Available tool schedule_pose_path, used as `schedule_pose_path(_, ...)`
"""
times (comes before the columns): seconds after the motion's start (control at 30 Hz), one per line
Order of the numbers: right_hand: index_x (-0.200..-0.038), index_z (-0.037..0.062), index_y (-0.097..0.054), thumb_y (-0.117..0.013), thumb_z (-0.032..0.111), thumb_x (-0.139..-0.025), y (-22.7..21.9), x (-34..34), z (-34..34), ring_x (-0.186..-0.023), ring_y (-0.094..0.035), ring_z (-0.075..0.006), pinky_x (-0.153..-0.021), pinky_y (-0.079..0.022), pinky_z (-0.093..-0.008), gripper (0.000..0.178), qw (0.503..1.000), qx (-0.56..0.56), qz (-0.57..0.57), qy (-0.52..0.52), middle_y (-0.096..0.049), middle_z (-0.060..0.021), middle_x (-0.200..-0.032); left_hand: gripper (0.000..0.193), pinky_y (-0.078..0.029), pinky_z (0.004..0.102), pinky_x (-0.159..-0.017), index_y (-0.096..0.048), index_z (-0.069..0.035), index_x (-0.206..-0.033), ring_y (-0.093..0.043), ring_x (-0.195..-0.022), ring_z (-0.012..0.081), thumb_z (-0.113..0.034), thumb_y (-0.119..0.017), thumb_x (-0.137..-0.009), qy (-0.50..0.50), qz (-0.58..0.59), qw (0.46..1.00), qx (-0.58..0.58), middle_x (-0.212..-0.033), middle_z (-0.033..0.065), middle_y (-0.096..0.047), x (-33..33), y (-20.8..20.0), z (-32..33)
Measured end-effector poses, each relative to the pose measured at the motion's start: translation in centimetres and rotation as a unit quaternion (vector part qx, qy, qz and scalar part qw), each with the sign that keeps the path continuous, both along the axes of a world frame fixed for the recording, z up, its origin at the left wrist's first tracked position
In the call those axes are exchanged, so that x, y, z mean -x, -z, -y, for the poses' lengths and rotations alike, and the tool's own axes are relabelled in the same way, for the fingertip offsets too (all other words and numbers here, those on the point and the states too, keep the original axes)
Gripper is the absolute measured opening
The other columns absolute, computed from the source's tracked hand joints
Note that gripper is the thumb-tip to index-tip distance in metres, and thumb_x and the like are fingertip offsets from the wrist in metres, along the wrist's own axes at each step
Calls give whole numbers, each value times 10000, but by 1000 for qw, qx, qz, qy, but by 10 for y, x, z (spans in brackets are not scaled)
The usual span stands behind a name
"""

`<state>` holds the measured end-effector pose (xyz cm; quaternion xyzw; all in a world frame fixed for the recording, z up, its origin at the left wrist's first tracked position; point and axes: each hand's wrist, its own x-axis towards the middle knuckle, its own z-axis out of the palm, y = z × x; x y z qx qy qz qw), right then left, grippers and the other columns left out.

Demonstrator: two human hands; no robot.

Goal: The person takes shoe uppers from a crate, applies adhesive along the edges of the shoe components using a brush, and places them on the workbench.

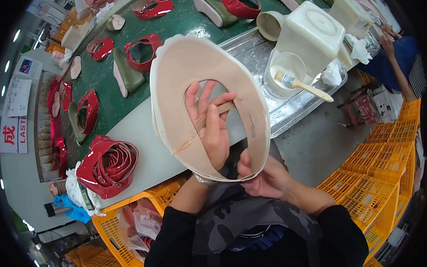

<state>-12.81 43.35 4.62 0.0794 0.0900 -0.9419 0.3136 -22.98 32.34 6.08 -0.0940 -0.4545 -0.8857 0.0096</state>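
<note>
A shoe upper (174, 83) with its beige lining facing me is held up over the bench edge; its rim is pale and its middle has a large opening. Inside that opening is my left hand (216, 143), closed, with the thumb lying over a narrow beige strap and the fingers behind it. My right hand (267, 178) pinches the lower edge of the upper, where a little dark red shows. To the right, a brush (310, 88) with a wooden handle rests across a tub of white paste (274, 87).
A metal tray (288, 123) holds the tub and a whitish plastic canister (313, 31). Red uppers (152, 9) and olive wedge soles (126, 73) lie on the green worktop (181, 24). A bundle of red uppers (109, 166) sits left. Yellow crates (361, 189) stand right; another person's arm (402, 75) shows beyond.
</note>
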Motion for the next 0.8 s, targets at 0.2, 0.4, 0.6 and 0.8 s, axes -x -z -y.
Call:
schedule_pose_path(0.2, -958, 83, -449, -537, 299, -887, -34, 26, -36, -461, -360, -60, -404, -315, -178, 245, 978, -164, -34, 126, -459, -9, -724, 527, -395, 388, -974, -223, -32, -1332, -442, -1184, 279, -17, -475, -870, 3, -89, 986, 143, -1345, 190, -340, -1, 19, -6)
schedule_pose_path(0.4, -1149, 57, -444, -388, 281, -962, -52, 66, -68, -433, -380, -49, -399, -318, -189, 297, 932, -267, -125, 210, -545, -3, -686, 414, -402, 314, -946, -353, 66, -1256, -510, -1096, 212, 49, -476, -861, 107, -19, 981, 163, -1194, 133, -494, -28, 35, -6)
schedule_pose_path(0.6, -1131, 42, -471, -404, 254, -959, -71, 120, -126, -518, -434, -47, -439, -353, -168, 281, 860, -352, -215, 299, -564, -21, -806, 274, -484, 265, -736, -523, 61, -1087, -615, -832, 179, 57, -531, -813, 24, -212, 896, 390, -928, 133, -613, -28, 48, -4)
schedule_pose_path(0.8, -1202, 46, -442, -447, 268, -944, -114, 190, -204, -720, -600, -91, -563, -478, -182, 340, 712, -559, -274, 325, -576, -40, -978, 202, -438, 269, -514, -536, 44, -996, -528, -571, 171, 40, -565, -796, -52, -218, 851, 475, -734, 102, -554, -29, 79, -2)
